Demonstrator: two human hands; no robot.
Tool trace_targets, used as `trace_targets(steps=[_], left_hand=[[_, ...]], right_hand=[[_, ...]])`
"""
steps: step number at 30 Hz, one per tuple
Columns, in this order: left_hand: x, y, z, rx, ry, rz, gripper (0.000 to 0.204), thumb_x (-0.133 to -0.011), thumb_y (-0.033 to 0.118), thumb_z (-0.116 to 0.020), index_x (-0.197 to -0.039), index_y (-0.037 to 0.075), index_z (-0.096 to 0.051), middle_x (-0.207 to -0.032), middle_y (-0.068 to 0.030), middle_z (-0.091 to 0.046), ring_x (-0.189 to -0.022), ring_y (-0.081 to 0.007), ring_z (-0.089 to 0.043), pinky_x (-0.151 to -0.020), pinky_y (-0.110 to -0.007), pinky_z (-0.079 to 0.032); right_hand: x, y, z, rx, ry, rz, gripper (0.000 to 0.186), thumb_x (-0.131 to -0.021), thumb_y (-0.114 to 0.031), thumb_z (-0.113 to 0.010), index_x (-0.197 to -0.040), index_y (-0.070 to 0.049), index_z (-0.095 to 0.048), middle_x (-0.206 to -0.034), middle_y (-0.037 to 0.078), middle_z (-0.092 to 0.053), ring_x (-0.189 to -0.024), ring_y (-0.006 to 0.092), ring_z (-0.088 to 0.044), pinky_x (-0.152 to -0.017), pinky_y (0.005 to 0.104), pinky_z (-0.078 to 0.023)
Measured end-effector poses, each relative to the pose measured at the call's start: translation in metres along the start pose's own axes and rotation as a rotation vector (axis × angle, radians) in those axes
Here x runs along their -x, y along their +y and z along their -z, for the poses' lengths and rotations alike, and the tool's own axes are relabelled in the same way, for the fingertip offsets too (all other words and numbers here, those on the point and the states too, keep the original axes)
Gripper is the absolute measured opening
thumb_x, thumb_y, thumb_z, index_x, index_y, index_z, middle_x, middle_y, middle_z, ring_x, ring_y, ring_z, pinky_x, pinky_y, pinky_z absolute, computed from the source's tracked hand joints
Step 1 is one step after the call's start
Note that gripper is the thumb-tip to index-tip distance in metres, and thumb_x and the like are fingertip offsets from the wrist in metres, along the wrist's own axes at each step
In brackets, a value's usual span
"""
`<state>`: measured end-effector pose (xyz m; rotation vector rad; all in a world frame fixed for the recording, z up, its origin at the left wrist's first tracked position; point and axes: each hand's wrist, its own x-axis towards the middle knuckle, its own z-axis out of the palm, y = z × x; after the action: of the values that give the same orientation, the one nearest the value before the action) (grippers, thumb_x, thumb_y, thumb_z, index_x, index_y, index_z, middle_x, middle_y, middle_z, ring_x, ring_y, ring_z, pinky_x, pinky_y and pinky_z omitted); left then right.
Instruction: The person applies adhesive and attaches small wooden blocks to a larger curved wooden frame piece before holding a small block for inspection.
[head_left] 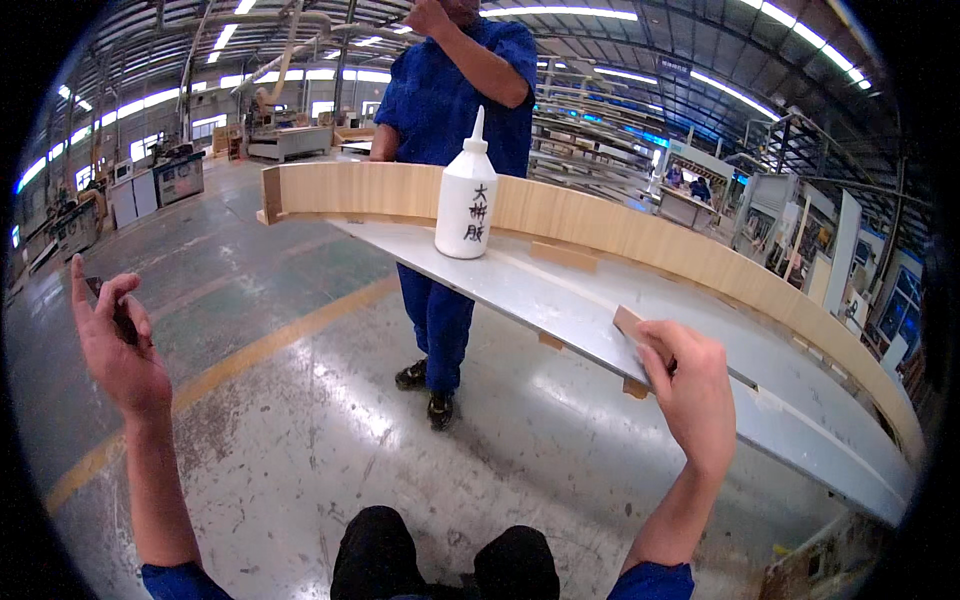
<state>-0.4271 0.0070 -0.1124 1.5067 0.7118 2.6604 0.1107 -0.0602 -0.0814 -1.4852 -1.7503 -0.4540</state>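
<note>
My right hand (690, 385) pinches a small flat wooden block (628, 322) over the near side of a long grey board (510, 285). My left hand (125, 350) is raised at the far left, away from the board. Its index finger points up while the other fingers curl round something dark, mostly hidden by them. A white squeeze bottle (466, 205) with a pointed nozzle and dark handwriting stands upright on the board. Behind it, a long strip of light wood (610, 220) stands on edge, bending along the board's far side.
A person in blue work clothes (455, 90) stands just across the board, one arm raised. Small wooden pieces (565, 256) lie against the curved strip. Machines and a workbench (290, 142) stand back left; stacked boards (590, 140) and more machinery fill the back right.
</note>
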Motion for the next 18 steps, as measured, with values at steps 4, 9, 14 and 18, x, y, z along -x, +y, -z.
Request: trace_targets(steps=[4,9,14,18], left_hand=[[0.005,-0.012,-0.001,-0.011,-0.017,-0.006,0.061,-0.112,0.016,-0.047,-0.169,0.002,-0.026,-0.106,-0.0085,-0.072,-0.064,-0.0029,-0.043,-0.054,-0.018,-0.036],[0.005,-0.003,-0.004,-0.055,-0.006,-0.003,0.063,-0.111,0.015,-0.05,-0.168,0.002,-0.028,-0.104,-0.0062,-0.072,-0.061,-0.0034,-0.042,-0.051,-0.019,-0.032],[0.021,-0.012,-0.019,-0.022,-0.02,0.086,0.054,-0.11,0.018,-0.05,-0.16,0.0,-0.039,-0.103,-0.005,-0.071,-0.061,-0.0036,-0.044,-0.051,-0.02,-0.031],[0.047,-0.031,-0.044,0.062,0.0,0.162,0.027,-0.11,0.019,-0.053,-0.131,0.003,-0.051,-0.101,-0.0059,-0.068,-0.059,-0.0055,-0.045,-0.054,-0.021,-0.034]], right_hand=[[0.001,0.001,0.006,-0.011,-0.008,-0.011,0.02,-0.093,-0.007,-0.075,-0.112,0.0,-0.072,-0.098,0.021,-0.074,-0.084,0.0395,-0.072,-0.077,0.0449,-0.056],[0.001,-0.001,0.0,-0.033,0.022,-0.014,0.018,-0.093,-0.007,-0.075,-0.11,0.0,-0.072,-0.097,0.021,-0.073,-0.083,0.0391,-0.072,-0.076,0.0454,-0.056],[-0.002,0.001,0.003,0.001,0.011,0.01,0.02,-0.093,-0.004,-0.075,-0.111,0.002,-0.072,-0.095,0.02,-0.074,-0.078,0.0329,-0.071,-0.074,0.0402,-0.056],[0.0,0.002,0.007,0.044,0.011,0.019,0.021,-0.091,-0.002,-0.076,-0.111,0.003,-0.072,-0.095,0.02,-0.075,-0.077,0.0303,-0.072,-0.074,0.0377,-0.056]])
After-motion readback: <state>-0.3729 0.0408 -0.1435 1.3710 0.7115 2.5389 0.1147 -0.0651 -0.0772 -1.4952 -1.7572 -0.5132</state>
